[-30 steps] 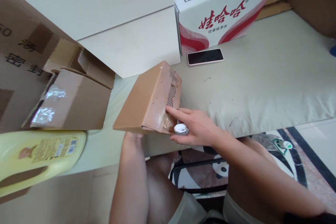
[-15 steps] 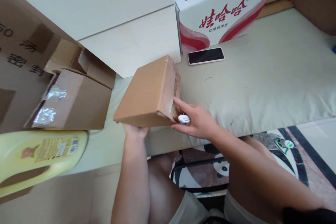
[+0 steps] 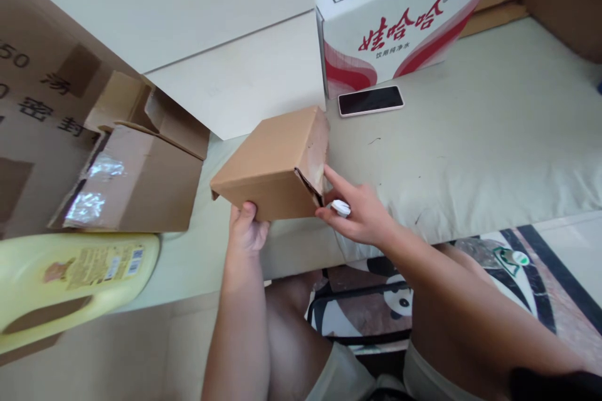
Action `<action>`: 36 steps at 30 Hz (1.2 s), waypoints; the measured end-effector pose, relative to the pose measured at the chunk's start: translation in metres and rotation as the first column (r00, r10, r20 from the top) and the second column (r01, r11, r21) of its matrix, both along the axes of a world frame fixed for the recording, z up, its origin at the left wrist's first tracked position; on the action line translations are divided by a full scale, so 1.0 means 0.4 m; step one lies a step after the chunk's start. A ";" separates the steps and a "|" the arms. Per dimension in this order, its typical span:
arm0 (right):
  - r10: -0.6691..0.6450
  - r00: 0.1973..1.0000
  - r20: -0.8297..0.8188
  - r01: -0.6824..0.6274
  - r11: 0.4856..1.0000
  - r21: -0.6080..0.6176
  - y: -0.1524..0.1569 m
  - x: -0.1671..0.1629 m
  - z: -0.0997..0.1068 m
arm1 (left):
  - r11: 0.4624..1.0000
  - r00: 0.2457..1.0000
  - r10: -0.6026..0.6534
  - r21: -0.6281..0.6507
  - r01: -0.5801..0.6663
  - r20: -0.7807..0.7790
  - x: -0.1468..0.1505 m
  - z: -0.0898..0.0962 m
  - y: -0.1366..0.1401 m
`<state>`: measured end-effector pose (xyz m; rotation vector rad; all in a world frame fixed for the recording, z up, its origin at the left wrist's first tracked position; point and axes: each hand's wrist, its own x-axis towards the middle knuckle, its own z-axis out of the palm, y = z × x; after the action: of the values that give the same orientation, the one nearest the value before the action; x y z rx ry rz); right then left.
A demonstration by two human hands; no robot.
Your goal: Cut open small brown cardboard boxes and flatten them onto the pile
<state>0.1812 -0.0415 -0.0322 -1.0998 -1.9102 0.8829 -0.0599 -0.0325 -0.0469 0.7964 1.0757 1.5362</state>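
A brown cardboard box is tilted above the padded seat. My left hand grips it at the lower near edge, thumb on the front side and the other fingers hidden underneath. At the right end, a flap with tape across it gapes a little at the near corner. My right hand touches that end with the index finger and thumb. Tucked within the same hand is a small white object, mostly covered, so its kind is unclear.
A phone lies on the seat before a white and red water carton. On the left are an opened cardboard box and a yellow jug. White drawers rise behind. A panda-patterned item is below, between my legs.
The box has turned and tipped, showing more of its near side. My left thumb now shows on that side. The flap's near corner stands more open beside my right fingers.
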 end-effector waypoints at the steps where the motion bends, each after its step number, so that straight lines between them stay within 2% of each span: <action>1: 0.004 1.000 0.001 -0.004 1.000 0.008 -0.001 0.000 -0.002 | 1.000 1.000 0.005 0.004 -0.006 0.008 -0.003 -0.001 0.000; 8: -0.008 1.000 0.029 0.008 1.000 -0.028 -0.003 0.002 -0.006 | 1.000 1.000 0.012 0.006 -0.012 0.027 -0.011 -0.005 -0.001; 15: -0.027 0.990 0.137 0.021 0.999 0.046 0.000 0.010 0.001 | 0.999 0.998 0.044 0.008 -0.044 0.041 -0.009 0.000 -0.003; 20: -0.048 0.990 0.132 0.034 0.994 0.104 0.002 0.010 -0.003 | 1.000 0.999 0.015 0.005 -0.016 0.049 -0.016 -0.004 -0.003; 26: -0.082 0.994 0.070 0.072 0.988 0.137 0.003 0.008 -0.018 | 0.998 0.989 0.059 -0.032 -0.055 0.136 -0.008 0.009 0.000; 36: -0.111 0.989 0.094 0.098 0.986 0.133 0.000 0.006 -0.015 | 0.999 0.996 0.034 -0.025 -0.032 0.077 -0.002 0.019 -0.001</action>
<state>0.1837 -0.0417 -0.0383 -1.1739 -1.9429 0.6486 -0.0607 -0.0327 -0.0391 0.7005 1.0526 1.5671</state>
